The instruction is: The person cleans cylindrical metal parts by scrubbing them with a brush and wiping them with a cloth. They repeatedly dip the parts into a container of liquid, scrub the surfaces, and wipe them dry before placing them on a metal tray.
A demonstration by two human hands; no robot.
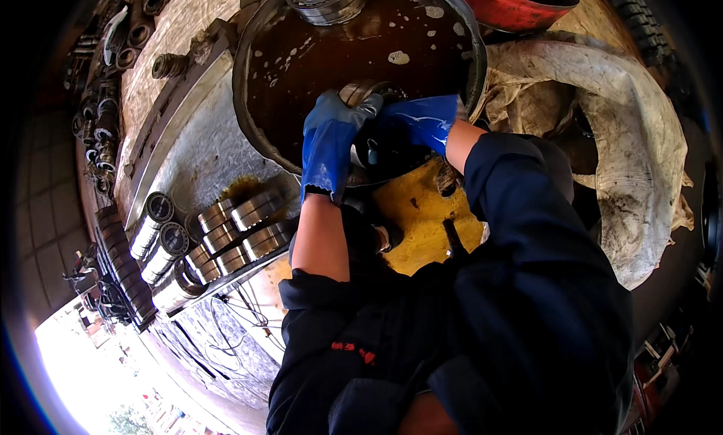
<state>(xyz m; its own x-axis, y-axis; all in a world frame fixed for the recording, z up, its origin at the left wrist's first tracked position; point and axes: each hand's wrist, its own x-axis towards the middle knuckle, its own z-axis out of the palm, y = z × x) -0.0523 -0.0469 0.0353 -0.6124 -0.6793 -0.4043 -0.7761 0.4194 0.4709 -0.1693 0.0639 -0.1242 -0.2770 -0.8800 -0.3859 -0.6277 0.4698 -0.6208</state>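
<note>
Both my hands wear blue rubber gloves and are at the near side of a round basin [241,107] of dark brown liquid. My left hand [335,117] is closed around a metal bearing ring [357,94], its thumb along the near side. The lower part of that ring is hidden by the glove. My right hand [418,120] reaches in from the right beside the ring; its fingers are lost in dark shadow. Another large bearing [329,4] sits at the basin's far side, with pale foam patches on the liquid.
Several shiny bearing rings [260,209] stand stacked on a metal table to my left. A red container [523,9] is at far right. Below it lies a dirty pale cloth-wrapped ring [640,141]. A yellow surface [414,216] shows under my arms.
</note>
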